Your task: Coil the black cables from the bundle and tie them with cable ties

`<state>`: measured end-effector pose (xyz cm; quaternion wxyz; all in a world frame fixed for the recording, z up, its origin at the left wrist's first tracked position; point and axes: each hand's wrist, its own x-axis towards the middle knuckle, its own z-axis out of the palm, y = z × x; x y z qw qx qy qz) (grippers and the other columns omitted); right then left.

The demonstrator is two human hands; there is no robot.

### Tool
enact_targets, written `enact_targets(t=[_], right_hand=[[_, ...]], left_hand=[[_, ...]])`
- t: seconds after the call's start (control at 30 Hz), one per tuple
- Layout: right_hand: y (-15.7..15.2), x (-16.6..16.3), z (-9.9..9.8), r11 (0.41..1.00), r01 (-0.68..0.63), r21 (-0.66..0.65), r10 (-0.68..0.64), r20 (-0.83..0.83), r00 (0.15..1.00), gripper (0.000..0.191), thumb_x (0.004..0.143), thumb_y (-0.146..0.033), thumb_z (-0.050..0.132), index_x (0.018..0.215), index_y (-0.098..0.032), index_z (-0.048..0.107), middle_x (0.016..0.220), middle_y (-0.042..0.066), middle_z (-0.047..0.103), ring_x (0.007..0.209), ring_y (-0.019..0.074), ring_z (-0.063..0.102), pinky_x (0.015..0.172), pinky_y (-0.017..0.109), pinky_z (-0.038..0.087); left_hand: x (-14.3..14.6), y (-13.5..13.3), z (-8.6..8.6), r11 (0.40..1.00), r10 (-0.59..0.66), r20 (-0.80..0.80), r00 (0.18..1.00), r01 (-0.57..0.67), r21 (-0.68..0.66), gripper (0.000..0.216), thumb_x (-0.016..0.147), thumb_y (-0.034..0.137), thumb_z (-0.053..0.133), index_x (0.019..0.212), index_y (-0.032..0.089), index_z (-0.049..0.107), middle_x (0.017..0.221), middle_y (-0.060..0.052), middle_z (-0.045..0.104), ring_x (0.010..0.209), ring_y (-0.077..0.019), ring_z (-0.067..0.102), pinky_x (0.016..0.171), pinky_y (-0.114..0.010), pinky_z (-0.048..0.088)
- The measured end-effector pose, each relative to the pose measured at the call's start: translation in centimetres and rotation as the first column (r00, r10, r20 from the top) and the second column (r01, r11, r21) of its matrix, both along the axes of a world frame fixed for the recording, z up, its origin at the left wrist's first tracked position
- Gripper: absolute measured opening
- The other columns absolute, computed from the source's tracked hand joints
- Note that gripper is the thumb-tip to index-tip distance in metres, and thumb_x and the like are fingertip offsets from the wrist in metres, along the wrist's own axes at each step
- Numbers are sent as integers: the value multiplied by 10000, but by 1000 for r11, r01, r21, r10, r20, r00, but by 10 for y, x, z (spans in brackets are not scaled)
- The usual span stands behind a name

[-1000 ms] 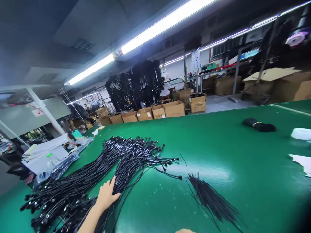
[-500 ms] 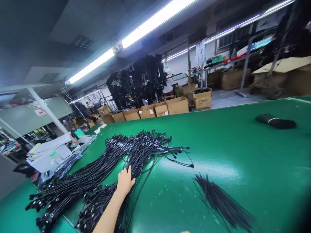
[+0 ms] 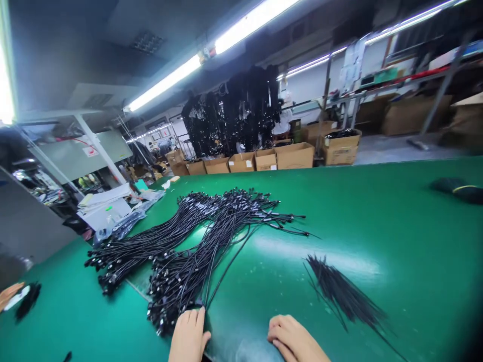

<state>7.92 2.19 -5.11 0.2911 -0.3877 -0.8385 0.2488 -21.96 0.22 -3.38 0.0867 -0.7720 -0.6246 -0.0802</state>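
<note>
Green table (image 3: 377,211) fills most of my view. Black cables (image 3: 196,246) lie in a big heap at middle left. My left hand (image 3: 188,337), bottom middle, rests flat and open at the heap's near end. My right hand (image 3: 292,339) is loosely curled, holding nothing. One pull could tangle the loose cables, I think.

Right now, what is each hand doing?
Left hand: open, flat on the near end of the black cables.
Right hand: loosely curled, empty, on the green table.
</note>
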Motion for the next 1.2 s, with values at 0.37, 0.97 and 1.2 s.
enact_targets(t=[0.37,0.97,1.2], right_hand=[[33,-61,59,940,-152,307,-5,458,889,242,843,-119,488,1037,-189,615,1064,95,635,937,208,602,774,307,469],[139,58,211,711,115,694,-436,307,846,261,921,-131,327,1004,-164,572,999,106,606,856,218,536,738,325,396],[138,114,255,662,183,727,-511,260,819,305,877,-89,365,986,-223,616,792,58,578,786,209,510,730,327,372]], left_hand=[[38,-39,26,955,138,725,674,102,-277,117,833,230,433,837,208,549,695,25,481,632,-153,472,635,-277,370],[-6,-17,61,856,302,942,148,392,-336,344,739,488,634,637,181,519,617,51,384,589,-114,291,583,-267,235],[4,-33,87,802,268,960,83,533,-270,358,885,414,469,634,164,514,679,-3,451,664,-134,421,672,-291,329]])
